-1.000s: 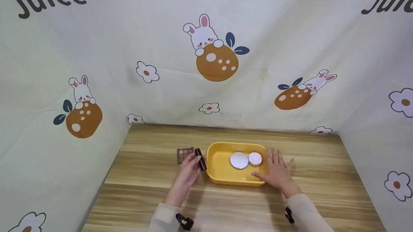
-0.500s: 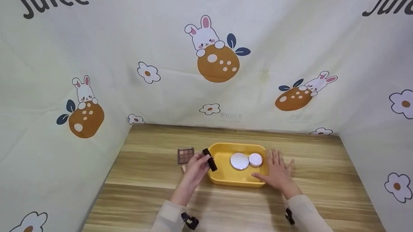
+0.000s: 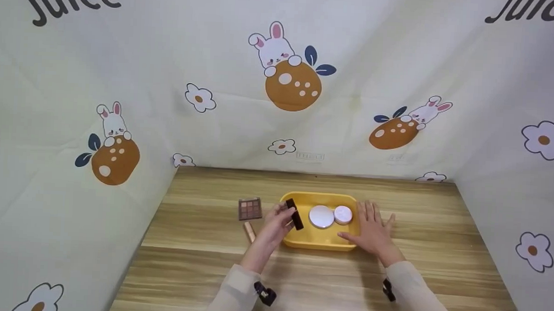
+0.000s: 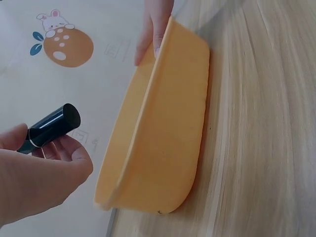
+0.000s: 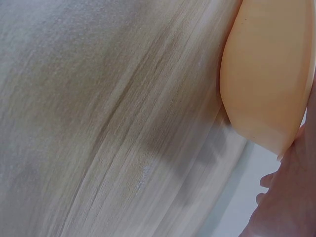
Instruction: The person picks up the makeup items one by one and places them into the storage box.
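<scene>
My left hand (image 3: 274,225) pinches a black lipstick (image 3: 295,215) between thumb and fingers, over the left end of a yellow plastic bin (image 3: 320,245). The left wrist view shows the lipstick (image 4: 52,126) as a glossy cylinder with a thin pale ring, held above the level of the bin's rim. My right hand (image 3: 372,232) rests on the bin's right edge, fingers spread and thumb reaching inside. Within the bin lie a round white compact (image 3: 321,217) and a smaller round jar (image 3: 343,215) with a pale lid, side by side.
Left of the bin, an eyeshadow palette (image 3: 250,209) with a dark frame lies on the wooden table (image 3: 197,264). A slim peach-coloured tube (image 3: 249,231) lies in front of it, partly behind my left forearm. Printed cloth walls (image 3: 231,135) enclose the table's back and sides.
My left hand has moved right with the lipstick, from beside the bin to over its left end. The peach-coloured tube has come into sight. My right hand stays in place.
</scene>
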Demonstrator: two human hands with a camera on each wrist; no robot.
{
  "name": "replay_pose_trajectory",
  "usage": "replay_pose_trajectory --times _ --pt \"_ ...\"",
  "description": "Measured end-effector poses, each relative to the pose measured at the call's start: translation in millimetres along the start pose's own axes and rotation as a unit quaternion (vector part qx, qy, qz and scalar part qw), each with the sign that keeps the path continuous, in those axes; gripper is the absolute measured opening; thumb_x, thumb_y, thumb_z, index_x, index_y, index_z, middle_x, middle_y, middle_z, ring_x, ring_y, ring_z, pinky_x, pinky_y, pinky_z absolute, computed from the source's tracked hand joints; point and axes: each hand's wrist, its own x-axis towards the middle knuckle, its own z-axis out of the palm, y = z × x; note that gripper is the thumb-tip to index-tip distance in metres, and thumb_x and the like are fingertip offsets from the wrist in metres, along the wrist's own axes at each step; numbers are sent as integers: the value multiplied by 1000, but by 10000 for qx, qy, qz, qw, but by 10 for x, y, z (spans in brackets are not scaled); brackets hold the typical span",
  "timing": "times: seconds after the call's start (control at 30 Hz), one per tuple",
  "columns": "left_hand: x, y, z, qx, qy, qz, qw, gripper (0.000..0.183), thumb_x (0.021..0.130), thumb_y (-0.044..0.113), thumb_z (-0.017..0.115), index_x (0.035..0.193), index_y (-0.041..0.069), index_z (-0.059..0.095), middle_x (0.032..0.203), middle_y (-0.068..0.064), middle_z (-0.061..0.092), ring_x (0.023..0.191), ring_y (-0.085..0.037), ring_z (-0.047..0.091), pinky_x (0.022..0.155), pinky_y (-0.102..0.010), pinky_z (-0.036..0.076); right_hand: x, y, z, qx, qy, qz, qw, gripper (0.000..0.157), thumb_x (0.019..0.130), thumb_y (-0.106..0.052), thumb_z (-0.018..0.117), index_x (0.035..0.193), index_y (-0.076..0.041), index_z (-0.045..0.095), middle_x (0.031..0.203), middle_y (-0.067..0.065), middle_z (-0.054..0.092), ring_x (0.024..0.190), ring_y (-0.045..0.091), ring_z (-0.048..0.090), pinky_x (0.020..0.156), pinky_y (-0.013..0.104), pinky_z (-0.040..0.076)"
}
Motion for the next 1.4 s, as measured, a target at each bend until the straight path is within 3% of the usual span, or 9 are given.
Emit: replay_pose_trajectory --times 0.2,0.43,0.63,0.9,1.1,1.23,1.4 --pt "68 -70 52 360 -77 -1 9993 28 97 4 57 120 0 42 118 -10 49 100 -18 60 99 -37 55 0 -8 -9 -17 -33 -12 10000 112 81 -72 63 159 -6 17 165 25 14 151 48 12 109 83 -3" --pt "152 -164 129 802 -154 134 9966 23 96 0 58 116 -2 48 112 -9 55 99 -19 60 100 -44 55 -1 -17 -12 45 -78 18 10000 112 81 -72 63 160 -7 16 165 25 12 152 48 10 109 82 -4" --pt "209 -221 226 1306 -73 261 9911 31 92 -4 62 121 -9 50 105 -9 54 96 -26 64 93 -46 58 -1 -2 -17 41 -110 80 9999 112 81 -71 64 160 -7 15 165 26 12 152 47 8 109 82 -4" --pt "270 -351 352 1983 50 421 9792 36 89 -6 65 122 -4 51 103 -11 56 86 -22 63 81 -44 62 -2 -9 -19 70 -142 107 9998 112 82 -71 63 160 -7 15 165 26 10 152 48 4 109 82 -6" --pt "292 -446 424 2794 157 593 9582 39 88 -2 69 122 1 51 107 -17 61 81 -22 66 74 -42 63 -3 -7 -16 52 -127 111 9998 113 81 -72 63 160 -7 14 165 25 9 152 48 5 109 82 -5" --pt "308 -514 453 3246 13 710 9432 35 88 -2 69 118 3 51 106 -18 64 80 -21 67 74 -44 63 -5 -10 -18 54 -148 125 9998 113 82 -72 62 160 -8 13 166 24 7 153 48 4 109 82 -6" --pt "310 -584 477 3777 -142 746 9228 29 89 -1 68 112 4 52 105 -17 66 85 -17 65 70 -39 63 -2 -11 -5 27 -124 120 9998 111 81 -71 63 160 -8 16 166 24 9 152 48 7 109 83 -4"
